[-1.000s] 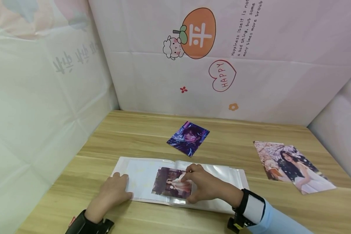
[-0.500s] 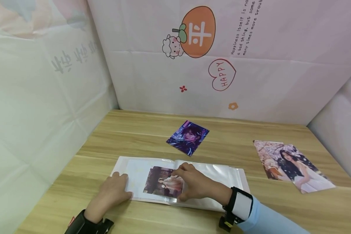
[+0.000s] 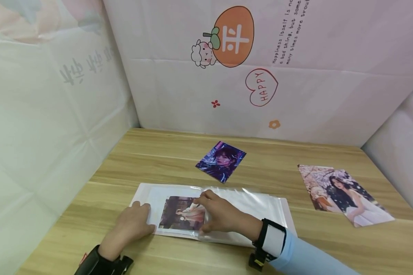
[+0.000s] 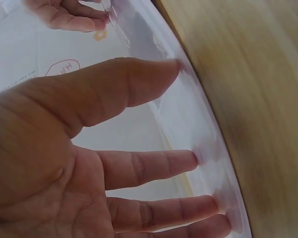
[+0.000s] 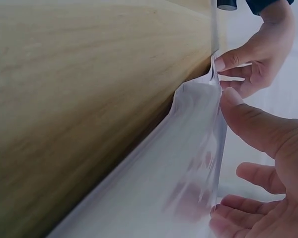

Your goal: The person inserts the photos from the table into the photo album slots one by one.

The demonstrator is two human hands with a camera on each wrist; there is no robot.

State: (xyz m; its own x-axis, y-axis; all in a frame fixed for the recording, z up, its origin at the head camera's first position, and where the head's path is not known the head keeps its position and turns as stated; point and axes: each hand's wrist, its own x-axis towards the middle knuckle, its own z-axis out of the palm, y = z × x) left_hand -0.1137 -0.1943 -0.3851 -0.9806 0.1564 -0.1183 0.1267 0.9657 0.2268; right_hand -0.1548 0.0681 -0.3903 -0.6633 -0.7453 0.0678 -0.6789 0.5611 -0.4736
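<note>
A photo album (image 3: 258,202) lies spread wide on the table, its clear sleeves glossy. My left hand (image 3: 133,223) rests on the album's left edge, and the left wrist view shows its thumb and fingers spread, fingertips touching the page. Over the left page lies a photo (image 3: 177,214) of a figure in pale, flowing clothes. My right hand (image 3: 223,214) grips this photo by its right end, thumb at the near corner and fingers at the far one. How much of the photo is inside the sleeve I cannot tell. In the right wrist view, the right hand (image 5: 273,163) is beside the raised plastic sleeve (image 5: 188,124).
A purple-blue portrait photo (image 3: 221,161) lies behind the album. To the right, a photo of a person in white (image 3: 361,202) overlaps a pink blossom photo (image 3: 314,183). Printed white sheets (image 3: 175,95) enclose the wooden table (image 3: 151,152) at the back and sides.
My right hand has slid left with the photo, which now lies farther over the left page. The left hand has stayed at the album's edge.
</note>
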